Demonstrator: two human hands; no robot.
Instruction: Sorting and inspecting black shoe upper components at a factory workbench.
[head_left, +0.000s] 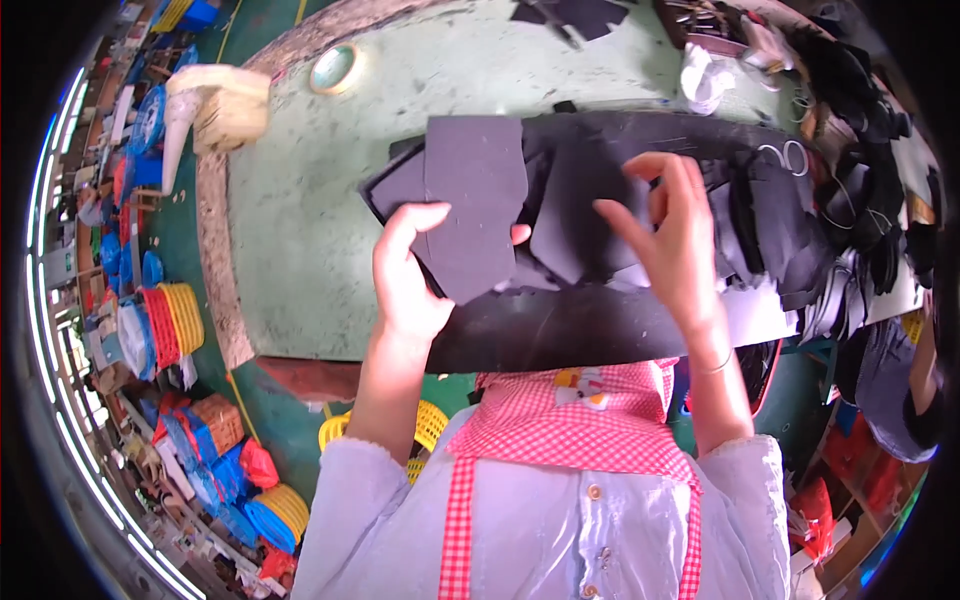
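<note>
My left hand [408,275] grips a dark grey flat panel [472,200] with a notched right edge. The thumb lies on top and a fingertip shows at the far edge. Under and beside it are other black panels [400,180], partly hidden. To the right, my right hand [672,235] hovers with thumb and fingers curved but apart, and nothing shows between them. Beneath and left of it is a blurred dark panel [580,220]. All this is over a black mat [540,325] on the table.
The pale green table [300,220] carries a roll of tape [334,68], a block-like pale object [232,110] at its left edge, and scissors [790,157] among black pieces [770,225] at right. White crumpled material [705,80] lies behind. Yellow baskets [430,425] stand below the front edge.
</note>
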